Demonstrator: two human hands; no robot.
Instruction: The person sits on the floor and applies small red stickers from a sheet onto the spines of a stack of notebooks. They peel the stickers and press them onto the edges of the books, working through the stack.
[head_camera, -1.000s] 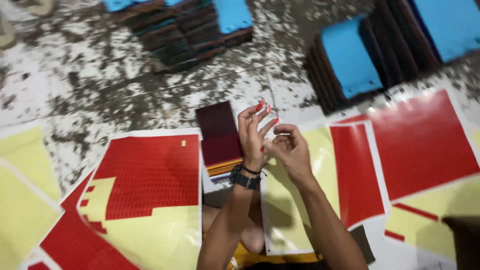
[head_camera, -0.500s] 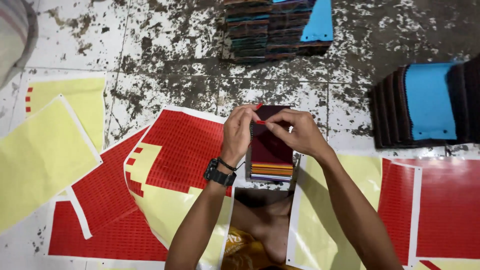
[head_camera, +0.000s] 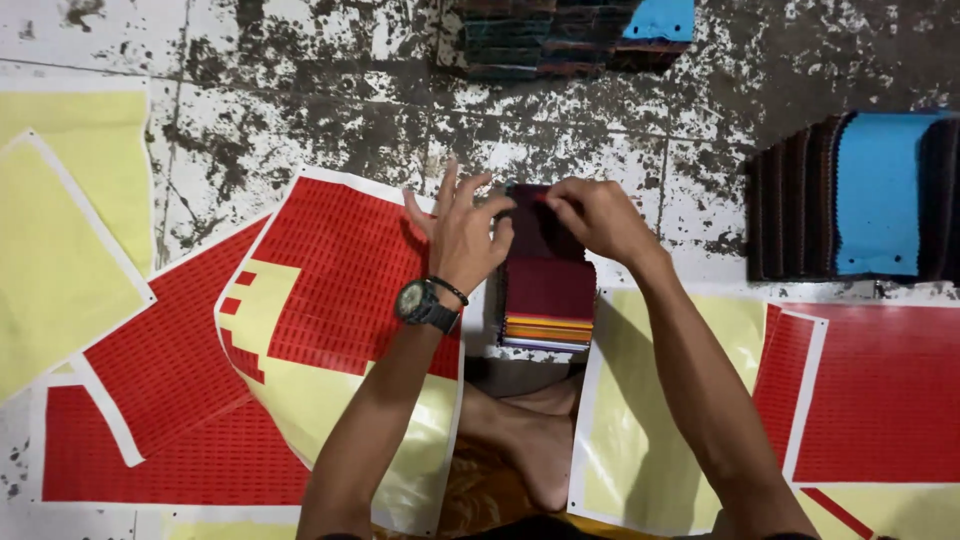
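Swatch stack (head_camera: 548, 290) touched at its top edge: right hand (head_camera: 600, 215) pinching, left hand (head_camera: 462, 232) fingers spread.

Both forearms are bare, with no sleeves reaching the wrists. The left hand (head_camera: 462, 232) has a dark round-faced wristwatch (head_camera: 417, 301) on a black strap just behind it, and a thin dark cord bracelet (head_camera: 450, 289) sits between watch and hand. The right hand (head_camera: 600, 215) wears no ring or band. Below the hands a bare foot (head_camera: 540, 445) shows, beside a strip of orange-yellow patterned cloth (head_camera: 478, 495) worn at the lap.
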